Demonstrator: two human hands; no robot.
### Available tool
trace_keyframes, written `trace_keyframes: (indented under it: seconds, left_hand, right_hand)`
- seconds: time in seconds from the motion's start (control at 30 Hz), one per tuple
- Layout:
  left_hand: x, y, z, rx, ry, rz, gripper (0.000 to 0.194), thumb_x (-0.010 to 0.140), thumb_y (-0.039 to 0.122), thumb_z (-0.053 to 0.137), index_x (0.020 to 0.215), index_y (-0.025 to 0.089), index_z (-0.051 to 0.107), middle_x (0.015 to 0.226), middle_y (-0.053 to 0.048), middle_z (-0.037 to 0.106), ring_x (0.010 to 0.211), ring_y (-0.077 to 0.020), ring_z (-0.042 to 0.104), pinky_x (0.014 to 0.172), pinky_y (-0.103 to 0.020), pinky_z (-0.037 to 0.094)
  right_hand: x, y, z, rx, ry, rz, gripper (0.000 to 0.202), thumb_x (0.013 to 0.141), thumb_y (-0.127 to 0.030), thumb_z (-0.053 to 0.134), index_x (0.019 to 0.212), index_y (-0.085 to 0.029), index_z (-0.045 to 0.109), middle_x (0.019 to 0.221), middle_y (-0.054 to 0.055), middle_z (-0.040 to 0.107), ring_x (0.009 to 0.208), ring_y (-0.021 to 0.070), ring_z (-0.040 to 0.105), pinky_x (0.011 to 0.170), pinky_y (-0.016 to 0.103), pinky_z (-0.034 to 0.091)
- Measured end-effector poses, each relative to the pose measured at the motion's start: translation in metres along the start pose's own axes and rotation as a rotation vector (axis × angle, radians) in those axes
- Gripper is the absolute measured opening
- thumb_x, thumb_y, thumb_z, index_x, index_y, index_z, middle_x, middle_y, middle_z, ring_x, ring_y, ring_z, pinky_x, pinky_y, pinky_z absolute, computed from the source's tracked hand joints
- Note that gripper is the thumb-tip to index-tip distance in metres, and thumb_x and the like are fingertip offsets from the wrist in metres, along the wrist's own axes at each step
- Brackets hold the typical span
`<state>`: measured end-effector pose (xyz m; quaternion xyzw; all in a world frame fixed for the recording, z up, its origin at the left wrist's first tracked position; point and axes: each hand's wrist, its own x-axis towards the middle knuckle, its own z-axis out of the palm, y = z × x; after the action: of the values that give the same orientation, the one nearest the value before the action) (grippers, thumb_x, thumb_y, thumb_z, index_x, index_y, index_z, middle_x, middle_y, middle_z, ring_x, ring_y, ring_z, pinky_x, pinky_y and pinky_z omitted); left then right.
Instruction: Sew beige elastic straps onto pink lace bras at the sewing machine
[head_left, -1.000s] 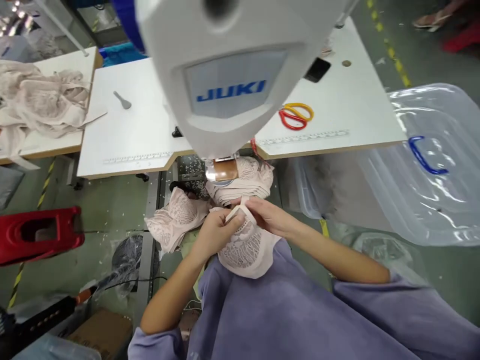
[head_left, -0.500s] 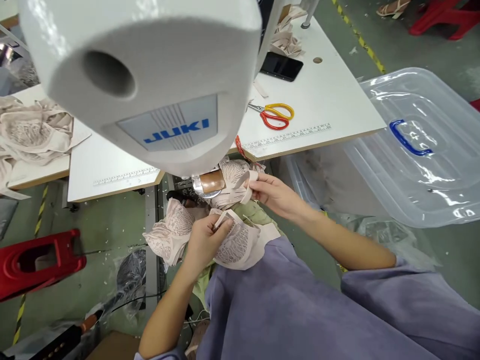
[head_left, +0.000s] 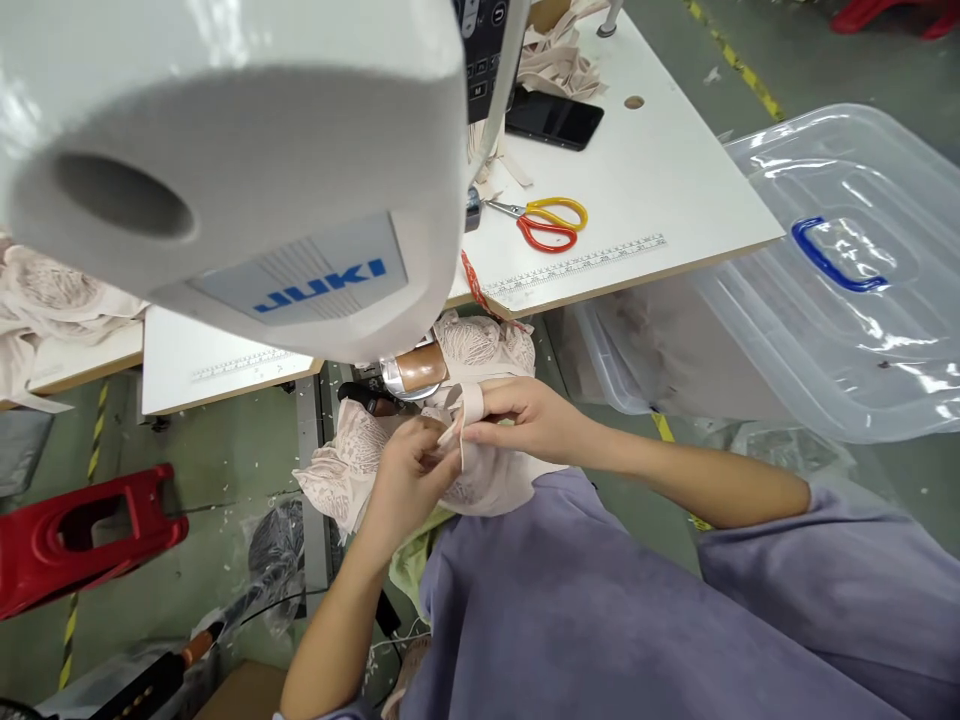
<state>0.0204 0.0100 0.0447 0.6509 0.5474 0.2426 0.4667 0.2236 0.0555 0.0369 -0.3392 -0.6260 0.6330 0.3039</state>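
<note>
Below the white JUKI sewing machine head [head_left: 322, 200], my left hand [head_left: 415, 478] pinches the edge of a beige lace bra piece [head_left: 487, 485] that lies over my lap. Close beside it on the right, my right hand [head_left: 517, 420] grips a looped beige strap [head_left: 471, 402] between thumb and fingers. The fingertips of both hands nearly meet over the lace. More lace pieces [head_left: 345, 465] hang to the left of my left hand, and others [head_left: 484, 345] lie beyond the hands by the machine's metal arm end [head_left: 416, 370].
On the white table [head_left: 637, 190] are red-and-yellow scissors [head_left: 551, 222], a black phone [head_left: 555, 118] and beige strips [head_left: 559, 65]. A clear lidded bin [head_left: 847, 330] stands at the right. A red stool [head_left: 90, 535] and beige fabric [head_left: 60, 300] are at the left.
My right hand has moved left and down with the strap, close to my left hand. The view has shifted slightly, and the machine head appears further left.
</note>
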Motion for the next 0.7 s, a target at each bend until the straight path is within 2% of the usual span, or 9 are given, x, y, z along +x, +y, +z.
trace_keyframes:
  seconds: [0.07,0.2,0.27,0.33,0.4,0.47,0.57,0.63,0.7]
  left_hand:
    - [-0.003,-0.001,0.009,-0.1,0.093,0.052,0.022,0.093,0.034,0.06,0.078,0.018,0.061,0.096,-0.005,0.063,0.092,-0.0178,0.059,0.077,-0.027,0.046]
    - [-0.007,-0.004,0.029,-0.138,0.41,0.054,0.021,0.098,0.039,0.055,0.094,0.019,0.058,0.08,-0.001,0.059,0.067,-0.0127,0.056,0.06,-0.023,0.044]
    - [-0.005,-0.004,0.027,0.021,0.486,0.175,0.023,0.097,0.037,0.056,0.108,0.018,0.06,0.079,-0.001,0.062,0.062,-0.0121,0.057,0.056,-0.022,0.044]
    - [0.0,-0.001,0.014,0.235,0.425,0.349,0.026,0.098,0.028,0.055,0.119,0.018,0.064,0.075,-0.001,0.065,0.059,-0.0116,0.058,0.056,-0.022,0.044]
    - [0.007,0.004,-0.005,0.363,0.342,0.418,0.027,0.098,0.02,0.052,0.118,0.019,0.07,0.068,0.0,0.067,0.057,-0.0108,0.06,0.057,-0.021,0.045]
    - [0.013,0.011,-0.022,0.342,0.309,0.336,0.028,0.099,0.019,0.052,0.117,0.02,0.073,0.074,-0.001,0.074,0.062,-0.0115,0.066,0.06,-0.02,0.049]
    - [0.018,0.021,-0.037,0.235,0.286,0.144,0.029,0.1,0.026,0.053,0.119,0.02,0.074,0.102,-0.006,0.08,0.083,-0.0166,0.075,0.069,-0.024,0.057]
    - [0.02,0.024,-0.041,0.201,0.266,0.094,0.03,0.1,0.029,0.053,0.12,0.02,0.074,0.112,-0.006,0.079,0.094,-0.0196,0.076,0.075,-0.027,0.06]
    - [0.021,0.026,-0.043,0.189,0.246,0.078,0.031,0.1,0.029,0.053,0.121,0.02,0.074,0.113,-0.006,0.079,0.094,-0.0201,0.076,0.076,-0.028,0.062]
  right_hand:
    - [0.002,-0.002,0.0,0.11,0.037,0.009,0.023,0.09,-0.042,0.069,0.095,-0.023,0.08,0.092,0.005,0.075,0.087,0.0191,0.068,0.076,0.031,0.053]
    - [0.014,-0.005,-0.005,0.256,0.125,0.097,0.025,0.086,-0.045,0.073,0.093,-0.021,0.079,0.088,0.004,0.074,0.08,0.0168,0.066,0.071,0.028,0.052]
    - [0.023,-0.006,-0.011,0.256,0.12,0.12,0.028,0.086,-0.047,0.073,0.094,-0.02,0.078,0.086,0.003,0.073,0.077,0.0149,0.064,0.068,0.026,0.051]
    - [0.034,-0.008,-0.021,0.273,0.117,0.128,0.033,0.088,-0.05,0.069,0.097,-0.019,0.077,0.085,0.003,0.071,0.074,0.0129,0.063,0.067,0.025,0.051]
    - [0.045,-0.009,-0.032,0.268,0.146,0.117,0.034,0.089,-0.051,0.066,0.092,-0.018,0.075,0.08,0.002,0.068,0.07,0.0113,0.06,0.065,0.025,0.05]
    - [0.056,-0.01,-0.042,0.178,0.169,0.089,0.032,0.089,-0.048,0.067,0.084,-0.018,0.072,0.071,0.0,0.064,0.066,0.0109,0.058,0.064,0.025,0.049]
    - [0.073,-0.01,-0.051,-0.03,0.191,0.052,0.025,0.089,-0.041,0.067,0.079,-0.018,0.066,0.063,-0.002,0.059,0.061,0.0114,0.055,0.061,0.026,0.044]
    - [0.082,-0.012,-0.051,-0.157,0.231,0.012,0.02,0.088,-0.036,0.066,0.077,-0.019,0.061,0.066,-0.002,0.06,0.063,0.0128,0.055,0.062,0.027,0.044]
    - [0.091,-0.016,-0.048,-0.3,0.292,-0.043,0.017,0.087,-0.031,0.065,0.077,-0.019,0.058,0.074,0.0,0.062,0.072,0.0153,0.057,0.069,0.029,0.046]
